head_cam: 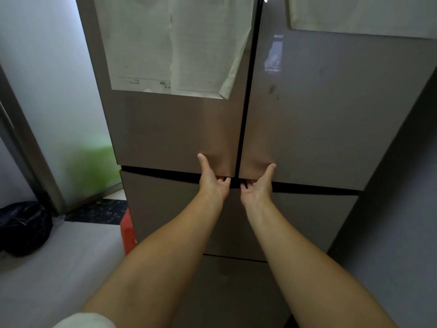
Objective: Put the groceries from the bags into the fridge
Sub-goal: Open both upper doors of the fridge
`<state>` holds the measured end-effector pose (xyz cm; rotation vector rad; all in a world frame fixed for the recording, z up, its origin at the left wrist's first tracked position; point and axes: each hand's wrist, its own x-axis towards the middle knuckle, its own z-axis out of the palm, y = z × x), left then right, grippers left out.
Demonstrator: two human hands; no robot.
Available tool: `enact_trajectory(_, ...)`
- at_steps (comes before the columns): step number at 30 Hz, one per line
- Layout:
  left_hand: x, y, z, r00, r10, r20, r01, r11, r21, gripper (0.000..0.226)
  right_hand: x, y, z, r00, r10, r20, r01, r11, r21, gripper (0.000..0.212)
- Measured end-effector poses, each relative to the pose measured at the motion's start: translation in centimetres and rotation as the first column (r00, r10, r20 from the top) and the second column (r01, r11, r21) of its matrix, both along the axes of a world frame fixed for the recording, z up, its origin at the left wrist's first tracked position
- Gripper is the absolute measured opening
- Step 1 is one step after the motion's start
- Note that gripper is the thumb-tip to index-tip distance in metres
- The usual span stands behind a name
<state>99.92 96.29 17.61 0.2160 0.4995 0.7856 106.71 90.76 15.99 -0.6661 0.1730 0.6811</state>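
Note:
A tall beige-grey fridge fills the view, its two upper doors closed. My left hand grips the bottom edge of the left upper door, fingers hooked up underneath and thumb lying on the door's face. My right hand grips the bottom edge of the right upper door in the same way. Both hands sit close together beside the dark centre seam. The fingertips are hidden in the gap above the lower doors. No groceries or grocery bags are in view.
Paper sheets are stuck on the left door and another sheet on the right. A black bag lies on the floor at the left. Something red stands by the fridge's lower left corner. A frosted glass door is left of the fridge.

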Motion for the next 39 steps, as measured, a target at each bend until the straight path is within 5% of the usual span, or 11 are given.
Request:
enact_trajectory(13,-4.3,-1.9,-0.6,0.981,0.064,-0.183,-0.049,0.995,0.085,0.086,-2.8,-4.4,-0.3,0.997,-0.060,0.047,0.063,0.995,-0.082,0.085)
enact_trajectory(18,-13.0,-3.6,-0.9,0.993,0.005,-0.122,0.003,0.998,0.070,0.054,-5.6,-8.8,-0.2,0.993,-0.103,0.061,0.099,0.993,0.065,0.072)
enact_trajectory(27,-21.1,-5.7,-1.8,0.979,0.180,-0.091,-0.178,0.984,0.034,0.055,-8.9,-16.0,0.1,0.972,-0.209,0.106,0.212,0.977,-0.018,0.059)
enact_trajectory(35,-23.8,-6.7,-0.7,0.957,0.255,-0.137,-0.270,0.958,-0.099,0.056,-10.1,-20.9,0.7,0.923,-0.095,0.372,0.194,0.952,-0.238,0.051)
enact_trajectory(39,-19.2,-15.1,-0.6,0.944,0.128,-0.305,-0.141,0.990,-0.020,0.050,-10.5,-22.3,1.2,0.743,0.119,0.658,0.287,0.832,-0.475,0.063)
